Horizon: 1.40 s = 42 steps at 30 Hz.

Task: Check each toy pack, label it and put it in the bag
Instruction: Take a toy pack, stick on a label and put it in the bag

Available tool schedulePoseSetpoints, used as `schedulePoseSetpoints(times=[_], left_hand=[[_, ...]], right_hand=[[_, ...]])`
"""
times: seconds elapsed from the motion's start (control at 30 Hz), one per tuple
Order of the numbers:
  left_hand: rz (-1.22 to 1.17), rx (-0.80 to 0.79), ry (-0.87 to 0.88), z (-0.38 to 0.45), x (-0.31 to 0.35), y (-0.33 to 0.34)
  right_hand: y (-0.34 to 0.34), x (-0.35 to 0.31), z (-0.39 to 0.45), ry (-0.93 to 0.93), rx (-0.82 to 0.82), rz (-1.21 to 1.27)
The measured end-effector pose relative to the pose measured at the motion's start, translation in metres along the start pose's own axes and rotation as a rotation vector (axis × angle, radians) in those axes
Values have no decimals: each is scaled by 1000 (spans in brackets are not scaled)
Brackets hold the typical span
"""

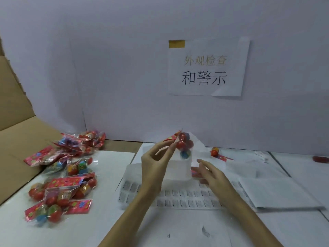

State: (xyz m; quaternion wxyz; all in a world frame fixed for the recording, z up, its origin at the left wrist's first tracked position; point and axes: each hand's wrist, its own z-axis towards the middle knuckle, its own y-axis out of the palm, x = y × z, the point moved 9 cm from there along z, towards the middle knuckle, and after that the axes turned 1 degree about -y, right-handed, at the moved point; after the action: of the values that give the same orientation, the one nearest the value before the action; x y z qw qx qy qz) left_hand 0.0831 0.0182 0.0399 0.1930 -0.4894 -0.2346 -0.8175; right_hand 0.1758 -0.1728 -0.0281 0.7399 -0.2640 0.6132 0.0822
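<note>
My left hand (157, 163) pinches the top edge of a clear toy pack (184, 145) with red and blue balls inside and holds it in the air above the table's middle. The pack hangs over a translucent white bag (178, 170) standing on the table. My right hand (211, 173) hovers to the right of the bag, fingers spread and relaxed, holding nothing. Strips of small printed labels (187, 198) lie flat below both hands.
A heap of several toy packs (60, 177) with red header cards lies at the left, beside an open cardboard box (16, 139). One loose toy pack (216, 152) lies at the back right. White sheets (277, 191) cover the right side. A paper sign (206, 68) hangs on the back wall.
</note>
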Motion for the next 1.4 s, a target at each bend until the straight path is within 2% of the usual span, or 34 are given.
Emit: schedulePoseSetpoints(times=[0.1,0.13,0.23,0.37,0.5,0.6,0.67,0.77,0.83,0.9,0.97,1.1,1.17,1.23,1.3,1.4], left_hand=[[316,-64,427,-10,45,1],[345,-82,484,-13,48,4],[242,-152,397,-15,42,14],[-5,-206,196,-17,32,21],[-98,-185,85,-15,26,19],[-174,-123,3,-13,24,14],[-215,-94,-31,-11,22,10],[-307,-96,-34,-8,24,8],[-348,-83,-34,-6,24,4],[-394,-62,-69,-3,20,3],[-471,-55,-122,-2,14,4],[-573,-72,-269,-5,-6,11],[-560,-96,-338,-9,-16,18],[-512,-121,-386,-14,-25,24],[-450,-128,-421,-17,-34,28],[-324,-103,-438,-15,-45,23]], right_hand=[[14,1,-5,-43,-128,-171],[19,1,-7,-68,-158,-239],[31,3,-8,-118,-197,-451],[38,13,-6,-26,-193,-752],[37,6,-5,-118,-126,-745],[29,-2,-9,-142,-54,-529],[31,-11,-11,-201,-60,-436],[48,-14,-13,-300,-153,-619],[60,-5,-13,-286,-225,-808],[64,2,-12,-268,-252,-846],[52,-3,-9,-205,-188,-622],[17,-13,-3,-32,-6,34],[11,-9,1,69,-2,492],[6,-9,1,111,-4,781],[-1,-10,1,92,44,772],[-6,-6,1,78,86,635]])
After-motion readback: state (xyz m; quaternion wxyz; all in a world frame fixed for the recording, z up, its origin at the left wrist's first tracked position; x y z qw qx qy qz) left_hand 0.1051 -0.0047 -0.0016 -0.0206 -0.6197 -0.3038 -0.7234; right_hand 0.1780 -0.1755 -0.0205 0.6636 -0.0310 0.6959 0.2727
